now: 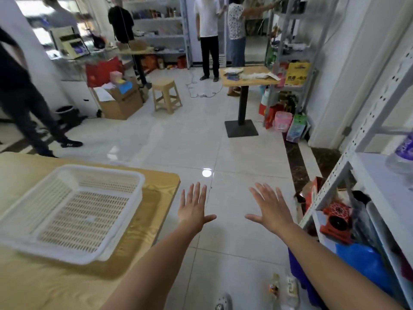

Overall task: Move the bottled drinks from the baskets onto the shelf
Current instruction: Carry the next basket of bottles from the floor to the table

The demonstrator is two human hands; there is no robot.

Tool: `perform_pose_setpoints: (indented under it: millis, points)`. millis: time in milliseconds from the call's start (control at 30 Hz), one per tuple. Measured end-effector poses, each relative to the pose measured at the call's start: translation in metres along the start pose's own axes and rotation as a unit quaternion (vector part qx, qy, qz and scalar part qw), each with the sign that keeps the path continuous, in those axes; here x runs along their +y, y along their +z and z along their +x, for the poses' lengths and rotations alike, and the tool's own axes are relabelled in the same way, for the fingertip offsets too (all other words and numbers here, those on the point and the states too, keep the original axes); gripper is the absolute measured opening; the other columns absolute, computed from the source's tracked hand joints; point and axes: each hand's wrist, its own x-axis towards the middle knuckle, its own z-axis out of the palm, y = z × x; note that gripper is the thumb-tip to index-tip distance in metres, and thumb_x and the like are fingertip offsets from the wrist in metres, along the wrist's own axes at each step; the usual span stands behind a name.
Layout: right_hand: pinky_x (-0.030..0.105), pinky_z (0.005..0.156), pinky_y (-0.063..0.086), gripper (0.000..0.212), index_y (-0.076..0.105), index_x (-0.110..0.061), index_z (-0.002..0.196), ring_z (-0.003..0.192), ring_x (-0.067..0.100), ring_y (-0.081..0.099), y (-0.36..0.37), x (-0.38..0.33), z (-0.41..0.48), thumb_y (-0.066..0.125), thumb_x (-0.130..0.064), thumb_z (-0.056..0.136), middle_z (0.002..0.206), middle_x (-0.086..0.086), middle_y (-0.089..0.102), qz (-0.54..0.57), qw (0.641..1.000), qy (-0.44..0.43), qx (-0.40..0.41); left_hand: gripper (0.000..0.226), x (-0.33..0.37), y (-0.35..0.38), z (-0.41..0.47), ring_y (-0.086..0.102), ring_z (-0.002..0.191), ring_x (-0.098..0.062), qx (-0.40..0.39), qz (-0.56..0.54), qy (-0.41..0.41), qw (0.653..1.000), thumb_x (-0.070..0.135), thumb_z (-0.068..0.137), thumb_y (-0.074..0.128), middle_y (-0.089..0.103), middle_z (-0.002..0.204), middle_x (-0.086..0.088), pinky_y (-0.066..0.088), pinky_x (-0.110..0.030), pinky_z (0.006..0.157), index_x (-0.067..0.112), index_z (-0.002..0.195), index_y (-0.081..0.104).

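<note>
While holding left hand (193, 211) and right hand (273, 213) out, spread and empty, just left of the shelf (380, 175), look down to the bottled drinks (273, 287) near the shelf's foot; grip one round its body, lift upright, set on the shelf's bare board.

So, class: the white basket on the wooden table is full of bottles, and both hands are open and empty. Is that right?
No. The head view shows the basket on the table is empty, with no bottles in it. The left hand and right hand are open and empty, as stated.
</note>
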Motion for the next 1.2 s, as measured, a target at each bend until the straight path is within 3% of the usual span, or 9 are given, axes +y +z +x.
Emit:
perform_pose_setpoints:
  millis: [600,833,1200]
  points:
    - [0.042,0.116,-0.007,0.086,0.004,-0.026,0.151,0.147,0.020,-0.005,-0.009,-0.032,0.288,0.041,-0.067,0.086,0.160,0.000,-0.001,-0.007,0.995,-0.097,-0.003,0.096,-0.111,0.003,0.199,-0.022,0.145,-0.028,-0.025,-0.069,-0.114,0.991,0.066,0.090,0.034,-0.023,0.157,-0.013,-0.012,-0.047,0.118,0.012,0.149,-0.020]
    - [0.043,0.116,-0.007,0.086,0.006,-0.026,0.151,0.147,0.021,-0.004,0.000,-0.020,0.405,0.041,-0.068,0.085,0.160,0.000,-0.001,-0.007,0.989,-0.145,-0.013,0.095,-0.135,0.010,0.285,-0.025,0.143,-0.027,-0.043,-0.080,-0.158,0.983,0.066,0.091,0.033,-0.025,0.157,-0.011,-0.018,-0.045,0.113,0.013,0.149,-0.021]
    - [0.043,0.118,-0.005,0.085,0.001,-0.027,0.151,0.146,0.021,-0.007,0.002,0.021,0.640,0.037,-0.068,0.086,0.159,0.001,-0.004,-0.022,0.979,-0.199,-0.036,0.097,-0.188,0.000,0.452,-0.020,0.145,-0.028,-0.034,-0.137,-0.306,0.941,0.065,0.089,0.038,-0.020,0.158,-0.011,-0.016,-0.044,0.115,0.014,0.150,-0.017]
